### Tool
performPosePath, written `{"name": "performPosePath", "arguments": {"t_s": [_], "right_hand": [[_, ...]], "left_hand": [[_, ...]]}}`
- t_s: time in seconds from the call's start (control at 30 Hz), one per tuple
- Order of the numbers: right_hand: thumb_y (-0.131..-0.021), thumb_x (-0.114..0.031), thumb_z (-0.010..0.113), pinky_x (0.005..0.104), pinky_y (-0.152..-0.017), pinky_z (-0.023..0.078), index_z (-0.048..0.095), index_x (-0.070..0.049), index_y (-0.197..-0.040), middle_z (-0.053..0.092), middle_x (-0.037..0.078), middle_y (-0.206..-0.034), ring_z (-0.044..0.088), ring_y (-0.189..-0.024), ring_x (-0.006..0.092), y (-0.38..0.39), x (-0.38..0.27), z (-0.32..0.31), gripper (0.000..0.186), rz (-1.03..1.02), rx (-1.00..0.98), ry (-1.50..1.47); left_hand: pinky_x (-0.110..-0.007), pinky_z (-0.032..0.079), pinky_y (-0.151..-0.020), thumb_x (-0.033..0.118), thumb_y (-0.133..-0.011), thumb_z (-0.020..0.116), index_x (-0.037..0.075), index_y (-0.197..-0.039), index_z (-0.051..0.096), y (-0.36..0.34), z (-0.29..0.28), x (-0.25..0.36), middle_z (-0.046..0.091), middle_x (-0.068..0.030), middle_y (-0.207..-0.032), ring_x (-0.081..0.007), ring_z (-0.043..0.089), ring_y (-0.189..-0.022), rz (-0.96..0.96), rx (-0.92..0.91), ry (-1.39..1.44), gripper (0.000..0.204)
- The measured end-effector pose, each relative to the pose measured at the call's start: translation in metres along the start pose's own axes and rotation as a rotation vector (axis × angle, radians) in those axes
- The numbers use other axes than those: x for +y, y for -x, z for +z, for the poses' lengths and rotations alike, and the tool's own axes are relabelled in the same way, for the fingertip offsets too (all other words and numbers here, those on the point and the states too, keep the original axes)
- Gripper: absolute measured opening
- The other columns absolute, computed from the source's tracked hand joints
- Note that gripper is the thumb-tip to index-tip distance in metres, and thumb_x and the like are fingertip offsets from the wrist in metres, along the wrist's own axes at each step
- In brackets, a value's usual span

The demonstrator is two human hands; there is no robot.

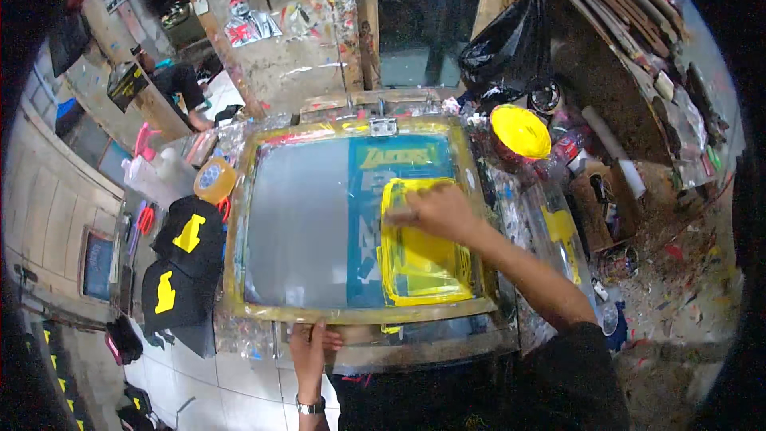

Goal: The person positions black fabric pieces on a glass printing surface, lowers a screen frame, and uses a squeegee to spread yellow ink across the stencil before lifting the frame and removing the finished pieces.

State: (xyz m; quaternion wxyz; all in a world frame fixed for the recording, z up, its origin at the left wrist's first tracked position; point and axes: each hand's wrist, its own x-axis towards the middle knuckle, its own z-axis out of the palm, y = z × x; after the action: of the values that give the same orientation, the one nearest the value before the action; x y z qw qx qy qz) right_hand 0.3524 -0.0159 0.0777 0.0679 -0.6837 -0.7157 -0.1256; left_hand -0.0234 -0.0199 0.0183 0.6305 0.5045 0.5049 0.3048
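A screen printing frame point(291, 315) lies flat on the workbench, its mesh grey on the left and teal on the right. Wet yellow ink point(427, 287) forms a rough rectangle over the teal part. In that ink my right hand point(443, 211) is closed around a squeegee point(396, 217); only its end shows beside my fingers and the rest is hidden. My left hand point(315, 343) holds the near edge of the frame, left of its middle, with the thumb up against the wood and the fingers bent below.
Black fabric pieces point(187, 247) with yellow prints lie left of the frame, near a tape roll point(214, 179) and red scissors point(144, 217). A tub of yellow ink point(520, 132) stands at the back right. Farther right is a cardboard box point(602, 203). A metal hinge clamp point(383, 126) sits at the frame's far edge.
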Motion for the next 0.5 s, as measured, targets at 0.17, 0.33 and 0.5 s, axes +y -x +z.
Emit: {"name": "performPosePath", "arguments": {"t_s": [0.17, 0.33, 0.5], "right_hand": [[-0.082, -0.036, 0.066, 0.0436, -0.056, 0.051, 0.057, -0.009, -0.088, 0.064, 0.009, -0.070, 0.065, -0.062, 0.0296, 0.072, -0.046, -0.037, 0.030, -0.273, -0.035, -0.167], [-0.089, -0.046, 0.062, 0.0476, -0.052, 0.050, 0.060, -0.011, -0.085, 0.062, 0.012, -0.063, 0.064, -0.058, 0.0334, -0.002, 0.004, -0.037, 0.035, -0.065, -0.050, -0.122], [-0.093, -0.044, 0.054, 0.0441, -0.049, 0.050, 0.058, -0.012, -0.102, 0.066, 0.011, -0.069, 0.066, -0.057, 0.0316, 0.003, 0.022, -0.007, 0.033, 0.145, 0.150, 0.015]], "left_hand": [[-0.029, 0.054, -0.050, 0.023, -0.098, 0.059, -0.003, -0.104, 0.049, 0.001, 0.006, 0.007, 0.066, -0.0166, -0.072, -0.0204, 0.067, -0.059, -0.016, 0.037, 0.001, 0.029], [-0.028, 0.054, -0.050, 0.026, -0.098, 0.059, -0.003, -0.103, 0.050, 0.001, -0.001, 0.003, 0.066, -0.0166, -0.073, -0.0201, 0.067, -0.059, 0.003, 0.056, -0.003, 0.031], [-0.028, 0.054, -0.050, 0.027, -0.098, 0.059, -0.005, -0.104, 0.050, -0.001, 0.001, 0.004, 0.067, -0.0166, -0.073, -0.0202, 0.067, -0.058, -0.007, 0.011, 0.001, 0.034]]}}
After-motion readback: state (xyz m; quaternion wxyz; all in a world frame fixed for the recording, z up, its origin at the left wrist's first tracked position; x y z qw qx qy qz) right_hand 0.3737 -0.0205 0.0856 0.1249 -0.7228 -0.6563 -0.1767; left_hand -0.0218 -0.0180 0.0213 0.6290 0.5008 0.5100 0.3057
